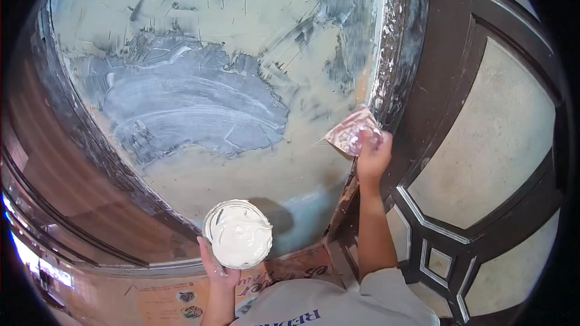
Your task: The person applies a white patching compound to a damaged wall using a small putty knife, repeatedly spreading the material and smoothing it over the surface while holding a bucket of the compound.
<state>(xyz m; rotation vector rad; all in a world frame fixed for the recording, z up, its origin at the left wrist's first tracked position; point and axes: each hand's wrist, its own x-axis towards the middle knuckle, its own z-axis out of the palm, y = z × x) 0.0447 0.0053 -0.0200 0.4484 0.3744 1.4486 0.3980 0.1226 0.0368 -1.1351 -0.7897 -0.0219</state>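
Note:
My left hand (219, 271) is closed round the side and underside of a round tub (207, 227) full of white putty (244, 235). At the right edge of the wall panel (241, 172), my right hand (374, 152) grips a flat putty spreader (350, 131), pinkish and smeared with white. The spreader's wide edge rests at or close to the panel, beside the worn dark frame strip (389, 48). A large blue-grey patch (199, 99) with whitish streaks covers the panel's middle left.
A dark wooden door (444, 84) with pale inset panels stands on the right. Brown glossy panelling (78, 139) runs along the left. Printed cardboard (163, 302) lies on the floor below, and a bright opening (42, 268) shows at the lower left.

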